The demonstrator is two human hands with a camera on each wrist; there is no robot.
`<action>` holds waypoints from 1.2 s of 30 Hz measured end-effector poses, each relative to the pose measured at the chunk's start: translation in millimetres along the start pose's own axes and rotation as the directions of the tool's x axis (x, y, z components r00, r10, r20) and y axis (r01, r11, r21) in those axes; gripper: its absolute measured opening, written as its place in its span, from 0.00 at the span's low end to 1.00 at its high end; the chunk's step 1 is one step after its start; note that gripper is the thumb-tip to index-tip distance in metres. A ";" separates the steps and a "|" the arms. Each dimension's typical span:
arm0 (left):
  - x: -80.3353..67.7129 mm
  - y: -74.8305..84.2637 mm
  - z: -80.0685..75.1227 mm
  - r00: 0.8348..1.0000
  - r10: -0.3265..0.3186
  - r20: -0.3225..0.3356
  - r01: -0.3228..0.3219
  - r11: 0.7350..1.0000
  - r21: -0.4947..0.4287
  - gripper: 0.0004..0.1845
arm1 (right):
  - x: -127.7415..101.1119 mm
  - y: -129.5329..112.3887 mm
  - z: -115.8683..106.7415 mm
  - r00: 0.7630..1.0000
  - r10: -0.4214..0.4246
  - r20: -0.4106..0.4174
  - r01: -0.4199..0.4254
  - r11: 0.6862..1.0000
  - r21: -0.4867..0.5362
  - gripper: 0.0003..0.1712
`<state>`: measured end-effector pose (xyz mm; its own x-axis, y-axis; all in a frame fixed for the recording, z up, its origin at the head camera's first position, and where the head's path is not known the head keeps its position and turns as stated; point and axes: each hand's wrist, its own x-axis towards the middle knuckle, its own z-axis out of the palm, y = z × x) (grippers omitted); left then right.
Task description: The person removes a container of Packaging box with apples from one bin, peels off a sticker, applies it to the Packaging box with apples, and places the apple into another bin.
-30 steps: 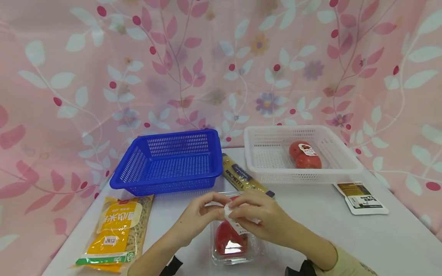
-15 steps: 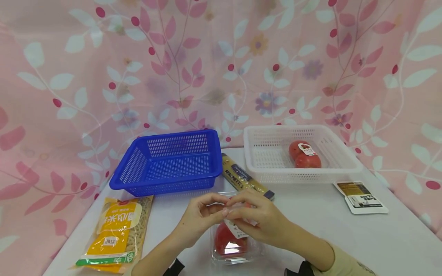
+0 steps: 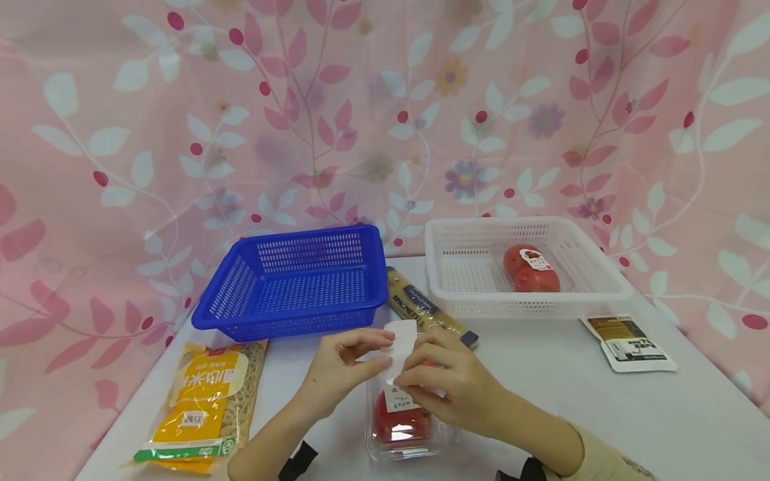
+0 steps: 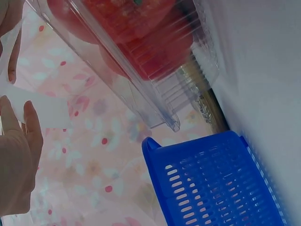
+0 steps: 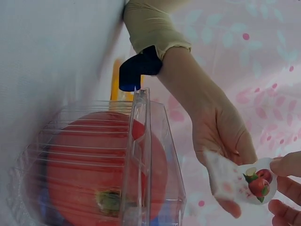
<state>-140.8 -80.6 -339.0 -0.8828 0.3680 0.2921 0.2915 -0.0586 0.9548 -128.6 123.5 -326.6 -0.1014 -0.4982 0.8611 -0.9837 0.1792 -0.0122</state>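
The left hand (image 3: 339,367) and right hand (image 3: 448,381) are both pinching a white label strip (image 3: 400,342), holding it just above the clear tomato box (image 3: 403,427), which is sitting on the counter (image 3: 541,401) before the blue basket (image 3: 295,280).

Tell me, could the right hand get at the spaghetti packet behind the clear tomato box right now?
Probably yes: the spaghetti packet lies bare on the table just beyond the right hand, nothing between. But that hand pinches a label with the left hand.

Clamshell (image 3: 402,427) front – baskets (image 3: 295,280) behind, spaghetti (image 3: 424,310) between.
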 end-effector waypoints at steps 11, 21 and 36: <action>4.8 0.7 -16.3 0.999 -0.019 -0.034 0.024 0.990 0.139 0.12 | -1.4 -2.5 -0.7 0.999 0.010 0.037 -0.011 1.000 0.017 0.06; 9.7 0.3 -26.0 0.998 -0.043 -0.055 0.054 0.976 0.211 0.10 | 2.1 -3.2 -5.7 0.999 0.020 0.026 -0.021 0.999 0.041 0.05; 2.8 -6.8 -46.2 0.983 -0.163 -0.080 0.172 0.975 0.138 0.16 | 4.2 -7.3 -11.3 1.000 -0.004 0.016 0.003 0.995 0.097 0.07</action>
<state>-162.3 -122.1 -342.1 -0.9449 0.2975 0.1365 0.1829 0.1340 0.9740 -120.1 129.7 -317.2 -0.0996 -0.5120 0.8532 -0.9938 0.0944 -0.0594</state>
